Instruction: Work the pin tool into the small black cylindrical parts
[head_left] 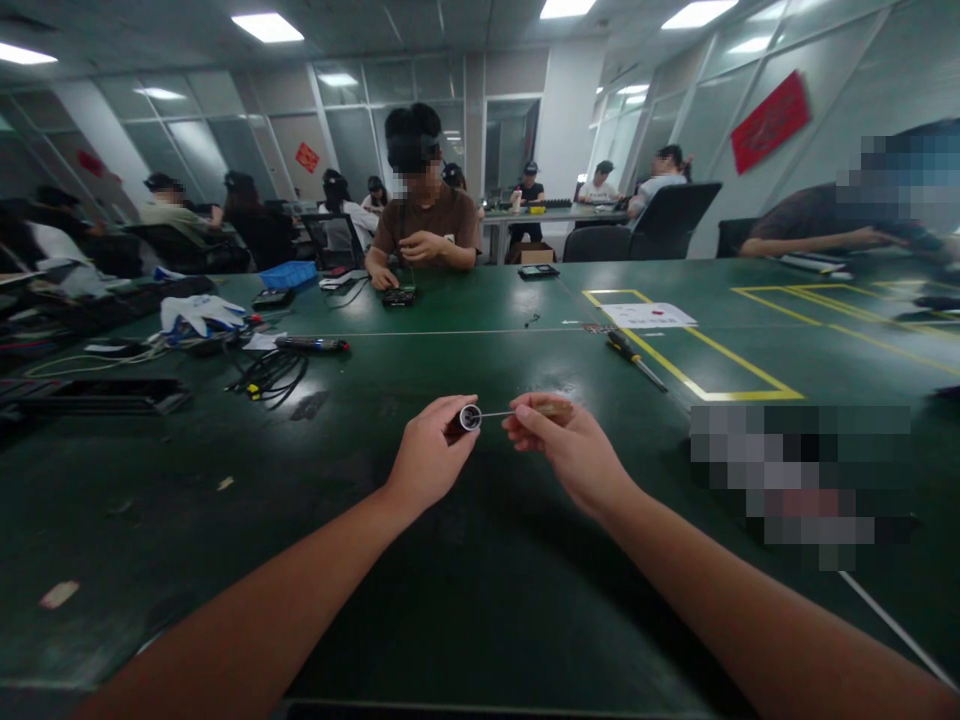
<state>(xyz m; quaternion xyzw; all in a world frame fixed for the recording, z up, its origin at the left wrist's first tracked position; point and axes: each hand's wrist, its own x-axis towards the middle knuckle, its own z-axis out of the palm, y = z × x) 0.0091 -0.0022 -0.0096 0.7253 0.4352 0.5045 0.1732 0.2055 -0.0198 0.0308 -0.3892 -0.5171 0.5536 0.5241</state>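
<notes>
Wrapped in my left hand [431,450] is a short dark cylinder [470,418], its silver-rimmed round end turned toward me and to the right. My right hand [566,445] grips a thin screwdriver [496,414] with a yellowish handle. Its slim metal shaft points left, and the tip reaches the cylinder's round end; whether it sits inside cannot be made out. Both hands are above the green table [450,620]. Beyond my right hand lies a black and yellow screwdriver [636,360].
Left of my hands lie a black cable [274,375], a dark pen-like tool [311,344] and white gloves [201,315]. A blue basket [289,275] stands farther back. Across the table a person [427,215] handles a small dark device [399,297]. A paper sheet [649,316] lies right.
</notes>
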